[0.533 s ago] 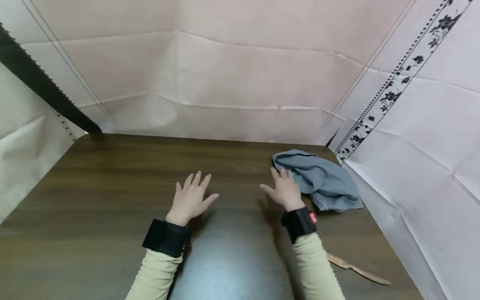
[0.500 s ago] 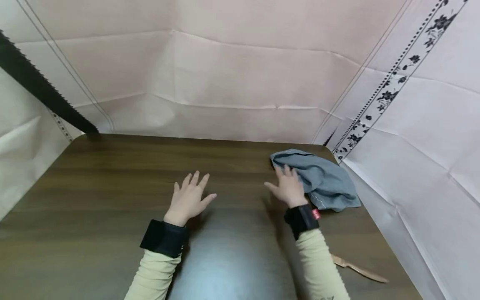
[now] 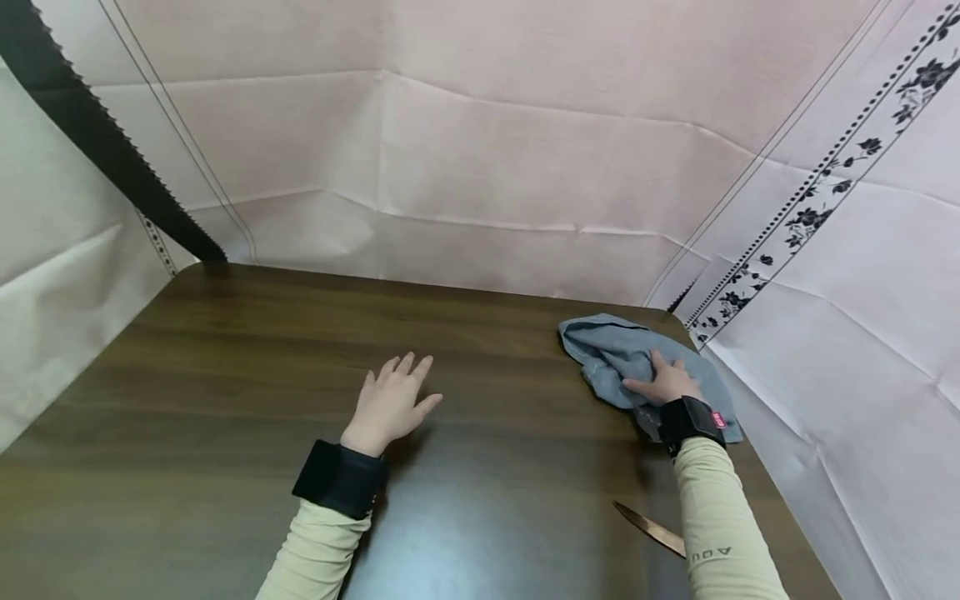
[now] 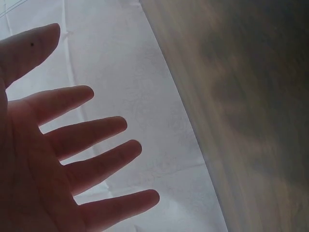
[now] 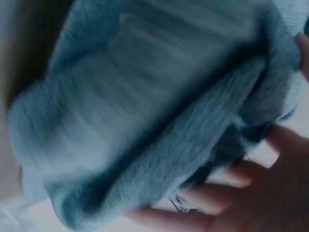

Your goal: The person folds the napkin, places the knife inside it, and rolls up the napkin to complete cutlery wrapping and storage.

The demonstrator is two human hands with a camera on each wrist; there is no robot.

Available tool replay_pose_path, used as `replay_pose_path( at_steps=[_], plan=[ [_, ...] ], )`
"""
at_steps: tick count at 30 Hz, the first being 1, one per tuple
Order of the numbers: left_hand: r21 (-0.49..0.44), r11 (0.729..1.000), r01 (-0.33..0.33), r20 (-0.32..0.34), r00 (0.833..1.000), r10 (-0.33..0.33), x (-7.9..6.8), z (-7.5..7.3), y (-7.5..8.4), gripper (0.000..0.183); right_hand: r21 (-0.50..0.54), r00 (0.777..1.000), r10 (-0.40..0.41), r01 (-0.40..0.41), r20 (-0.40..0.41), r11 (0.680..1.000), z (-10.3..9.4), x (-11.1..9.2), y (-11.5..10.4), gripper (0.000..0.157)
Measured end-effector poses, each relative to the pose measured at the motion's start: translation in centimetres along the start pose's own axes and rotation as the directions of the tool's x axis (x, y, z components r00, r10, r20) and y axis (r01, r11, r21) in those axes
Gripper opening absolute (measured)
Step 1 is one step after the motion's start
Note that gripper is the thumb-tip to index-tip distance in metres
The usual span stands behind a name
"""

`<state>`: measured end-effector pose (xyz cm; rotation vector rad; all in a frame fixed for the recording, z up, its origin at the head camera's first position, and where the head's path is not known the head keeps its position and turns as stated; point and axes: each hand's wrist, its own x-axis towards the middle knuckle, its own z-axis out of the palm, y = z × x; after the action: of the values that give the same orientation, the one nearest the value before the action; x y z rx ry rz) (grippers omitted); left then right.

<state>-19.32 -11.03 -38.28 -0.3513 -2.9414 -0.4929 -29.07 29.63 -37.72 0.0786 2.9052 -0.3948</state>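
Observation:
My right hand [image 3: 667,385] is over a crumpled blue-grey denim-like cloth [image 3: 611,342] at the table's far right corner. In the right wrist view, the bunched cloth [image 5: 159,116] fills much of the picture, and my fingers [image 5: 212,198] reach along its lower right side, extended rather than curled. Whether they press on it is unclear through the blur. My left hand [image 3: 386,408] hovers above the middle of the table, fingers spread and palm down. Nothing is in that hand, as the left wrist view shows its bare palm [image 4: 38,169].
A knife [image 3: 651,529] lies on the brown wooden table [image 3: 247,367], partly covered by my right sleeve. Behind the table hangs a pale creased sheet [image 3: 510,158], with a floral-banded sheet [image 3: 862,275] along the right side.
My right hand has moved right, from the cloth's left edge to over its middle. The knife's blade now shows left of my sleeve, its handle covered. My left hand keeps its spread pose.

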Motion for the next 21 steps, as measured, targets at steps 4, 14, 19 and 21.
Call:
replay_pose_path(
  at_steps=[4, 14, 19, 21],
  plan=[
    [0.0, 1.0, -0.013, -0.008, 1.0, 0.013, 0.0, 0.2, 0.4, 0.055, -0.068, 0.994, -0.085, 0.089, 0.064, 0.994, 1.2, 0.3, 0.9, 0.084],
    [0.043, 0.996, -0.079, -0.054, 0.995, 0.082, 0.1, 0.5, 0.6, 0.046, -0.099, 0.992, -0.124, 0.126, 0.024, 0.987, 2.7, -0.8, -1.7, 0.075],
    [0.034, 0.996, -0.082, -0.034, 0.996, 0.083, 0.1, 0.9, 0.8, 0.044, -0.115, 0.987, -0.159, 0.161, 0.023, 0.98, 3.7, -1.4, -4.0, 0.073],
    [0.024, 0.996, -0.082, -0.022, 0.996, 0.083, 0.2, 1.1, 1.0, 0.043, -0.125, 0.986, -0.165, 0.167, 0.028, 0.978, 4.0, -1.7, -4.7, 0.072]
  ],
)
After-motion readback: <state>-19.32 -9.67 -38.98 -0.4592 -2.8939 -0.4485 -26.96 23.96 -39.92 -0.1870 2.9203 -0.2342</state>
